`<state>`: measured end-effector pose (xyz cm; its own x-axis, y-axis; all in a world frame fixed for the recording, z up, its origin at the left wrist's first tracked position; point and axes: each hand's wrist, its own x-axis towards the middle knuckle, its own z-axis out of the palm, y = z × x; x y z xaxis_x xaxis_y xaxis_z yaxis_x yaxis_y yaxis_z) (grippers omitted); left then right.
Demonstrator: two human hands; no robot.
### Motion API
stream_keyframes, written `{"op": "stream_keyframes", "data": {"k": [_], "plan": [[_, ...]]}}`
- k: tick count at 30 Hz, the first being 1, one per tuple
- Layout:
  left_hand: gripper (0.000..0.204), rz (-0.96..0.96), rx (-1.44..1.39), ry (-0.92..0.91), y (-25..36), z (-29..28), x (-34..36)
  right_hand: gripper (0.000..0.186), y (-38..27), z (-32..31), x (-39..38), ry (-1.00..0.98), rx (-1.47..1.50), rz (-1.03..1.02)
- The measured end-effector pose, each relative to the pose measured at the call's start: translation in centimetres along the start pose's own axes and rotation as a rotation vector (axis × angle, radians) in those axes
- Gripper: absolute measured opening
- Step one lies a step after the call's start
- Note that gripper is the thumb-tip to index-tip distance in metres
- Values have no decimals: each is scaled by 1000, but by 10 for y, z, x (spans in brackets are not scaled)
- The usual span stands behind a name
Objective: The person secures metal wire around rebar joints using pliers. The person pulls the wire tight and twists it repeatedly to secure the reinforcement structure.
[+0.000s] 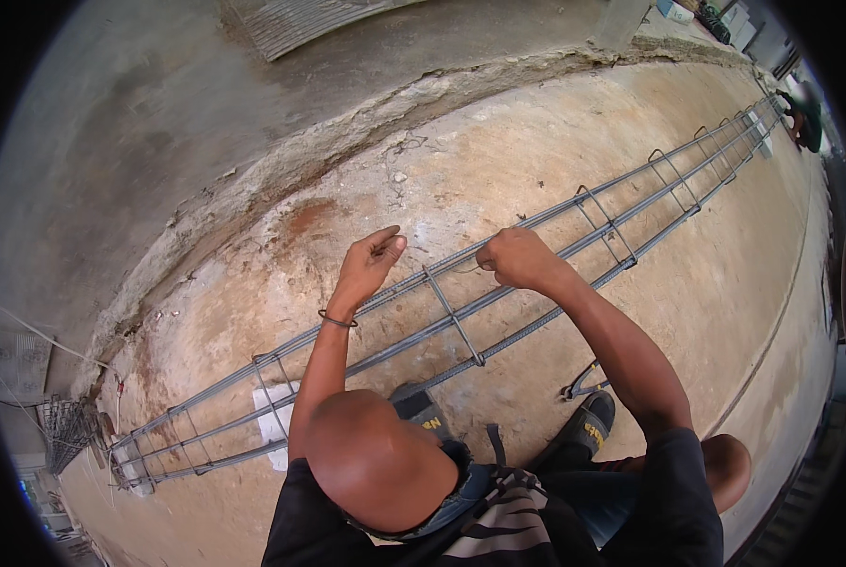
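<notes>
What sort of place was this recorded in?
Probably a building site or rebar work area: a long steel rebar cage, a rough, broken concrete edge and a stained tan floor suggest it.

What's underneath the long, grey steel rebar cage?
Beneath the steel cage: tan, dusty floor and, toward the left, a flat white piece. The bare left forearm covers part; the far ends are unclear.

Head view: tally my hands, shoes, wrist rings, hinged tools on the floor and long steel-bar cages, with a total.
Hands, left hand and right hand: 2
Shoes: 2
Wrist ring: 1
Hinged tool: 1
Long steel-bar cage: 1
Total: 7
</notes>
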<state>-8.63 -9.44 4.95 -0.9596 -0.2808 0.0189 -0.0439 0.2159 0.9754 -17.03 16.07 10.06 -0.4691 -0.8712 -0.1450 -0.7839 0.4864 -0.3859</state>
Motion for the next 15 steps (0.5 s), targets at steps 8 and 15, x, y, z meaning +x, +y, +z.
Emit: {"op": "stream_keyframes", "data": {"k": [8,15], "plan": [[53,-512,614,-344,-50,-14,2,9,-6,17,16,-61,-117,159],[44,-408,504,-297,-49,-11,-4,11,4,49,12,-5,-452,-18]]}}
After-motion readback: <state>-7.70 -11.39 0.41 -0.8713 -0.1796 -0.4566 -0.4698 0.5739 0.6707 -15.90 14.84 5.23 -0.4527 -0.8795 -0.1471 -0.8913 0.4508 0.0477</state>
